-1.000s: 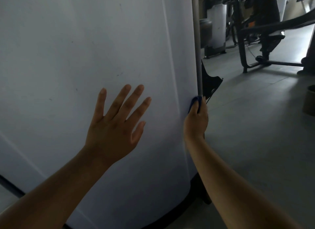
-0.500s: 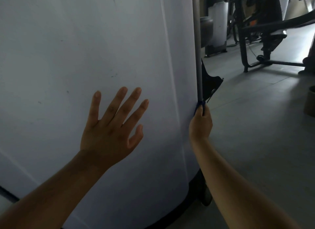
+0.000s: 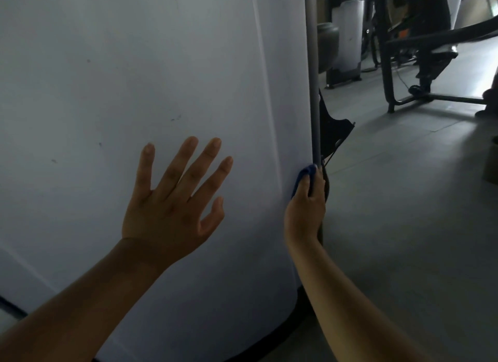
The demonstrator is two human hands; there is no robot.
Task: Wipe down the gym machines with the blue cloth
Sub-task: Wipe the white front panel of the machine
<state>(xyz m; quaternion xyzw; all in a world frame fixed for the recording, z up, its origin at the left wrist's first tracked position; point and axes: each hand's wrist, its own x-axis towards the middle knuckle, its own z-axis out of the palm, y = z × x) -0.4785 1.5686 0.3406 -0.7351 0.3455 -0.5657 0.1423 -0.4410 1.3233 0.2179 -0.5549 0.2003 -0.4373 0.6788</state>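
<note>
While we face the white panel [image 3: 134, 78]: it fills the left and centre of our view, the curved cover of one machine. We judge the step in hand to be wiping its right edge. We cannot tell whether the broad face is done, though a few small marks show on it.
Floor [image 3: 404, 240]: grey and dim, it takes up the right side; the panel's foot meets it in shadow that we cannot read.
Far machines [image 3: 404, 51]: dark frames and a second pale cover stand well apart at top right, cut off by the frame edge. We see no sign of whether they have been wiped.
Grey post [image 3: 312, 65]: it stands upright along the panel's right edge, and its lower run is hidden behind the hand. A black bracket [image 3: 334, 132] sits just behind it.
Left hand [image 3: 167, 208]: its fingers [image 3: 188, 157] are spread and straight, holding nothing, with the palm towards the panel. We cannot tell whether it touches.
Right hand [image 3: 305, 213]: it grips the cloth at the seam between panel and post, and its fingertips curl out of sight round the edge.
Blue cloth [image 3: 303, 177]: only a small bunch shows above the right hand, pressed to the seam. We judge that the next move calls for a steady slide along the seam, kept clear of the bracket.
</note>
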